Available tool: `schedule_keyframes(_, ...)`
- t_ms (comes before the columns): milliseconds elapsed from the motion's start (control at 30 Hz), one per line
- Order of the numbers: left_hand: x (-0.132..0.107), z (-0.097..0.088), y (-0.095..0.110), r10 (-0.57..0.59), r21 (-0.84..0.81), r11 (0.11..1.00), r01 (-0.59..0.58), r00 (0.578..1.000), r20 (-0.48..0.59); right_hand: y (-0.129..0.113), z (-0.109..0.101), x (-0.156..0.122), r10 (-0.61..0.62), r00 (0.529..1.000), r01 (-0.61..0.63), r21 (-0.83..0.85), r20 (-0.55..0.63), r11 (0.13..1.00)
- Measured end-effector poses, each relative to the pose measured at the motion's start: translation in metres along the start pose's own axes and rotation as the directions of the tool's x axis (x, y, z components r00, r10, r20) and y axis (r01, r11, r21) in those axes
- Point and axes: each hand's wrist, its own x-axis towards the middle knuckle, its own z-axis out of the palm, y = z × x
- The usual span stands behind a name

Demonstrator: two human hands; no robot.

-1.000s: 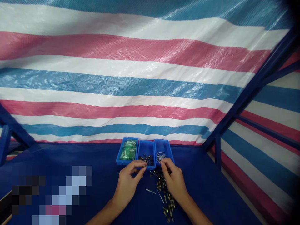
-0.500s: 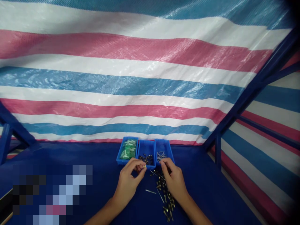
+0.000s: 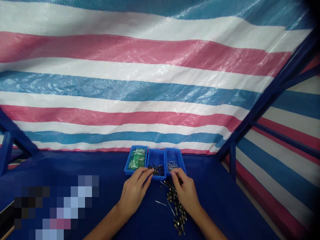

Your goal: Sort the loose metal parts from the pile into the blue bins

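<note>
- L hand (image 3: 135, 191): grip partly closed, fingers (image 3: 146, 172) curled and bunched over front rim of middle bin, tips right by the parts in it; can't tell if they've got hold of anything.
- R hand (image 3: 186, 193): grip also partly closed, fingers (image 3: 176, 175) curved down at front edge of right bin, near the silver pins; hold on anything can't be seen, hand hides what's under it.
- Middle blue plastic bin (image 3: 160, 173): small dark parts w/ brass bits (image 3: 156, 170) in a clump toward the front, L fingertips just beside them.
- Right blue plastic bin (image 3: 178, 158): loose silver pins (image 3: 172, 166), lying roughly together at front end.
- Left blue plastic bin (image 3: 130, 166): packed w/ green-tinted clear small packets (image 3: 136, 158), exact contents too small to tell; both hands stand apart from it.
- Loose pile of brass-headed pins (image 3: 176, 208) on tabletop, below the bins and right next to R hand and wrist, partly hidden by them.
- Two stray silver pins (image 3: 160, 203) lie just left of pile, between the hands.
- Blue tabletop (image 3: 75, 163) carries it all; bins stand side by side, touching, at far edge.
- Around: pink, white and blue striped tarp (image 3: 150, 83) behind, blue metal frame (image 3: 270, 93) on right; pixelated patch (image 3: 56, 206) covers lower left.
</note>
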Motion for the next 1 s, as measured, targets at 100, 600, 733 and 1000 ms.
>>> schedule_keyframes(100, 0.000, -0.001, -0.008, 0.033, 0.088, 0.996, -0.035, 0.999, 0.016, -0.001, 0.000, 0.000, -0.003, 1.000, 0.003, -0.002, 0.000, 1.000)
schedule_keyframes(600, -0.001, -0.004, 0.014, 0.345, 0.027, 0.919, -0.394, 0.834, 0.430, 0.004, 0.002, 0.000, -0.013, 1.000, 0.013, 0.010, 0.003, 1.000)
schedule_keyframes(733, -0.003, -0.002, 0.015, 0.318, 0.036, 0.923, -0.383, 0.811, 0.492, 0.004, 0.002, 0.000, -0.014, 1.000, 0.014, 0.004, 0.000, 1.000)
schedule_keyframes(1000, -0.004, 0.001, 0.015, 0.339, 0.024, 0.912, -0.410, 0.784, 0.521, 0.006, 0.002, -0.001, -0.019, 1.000, 0.019, -0.016, -0.004, 1.000)
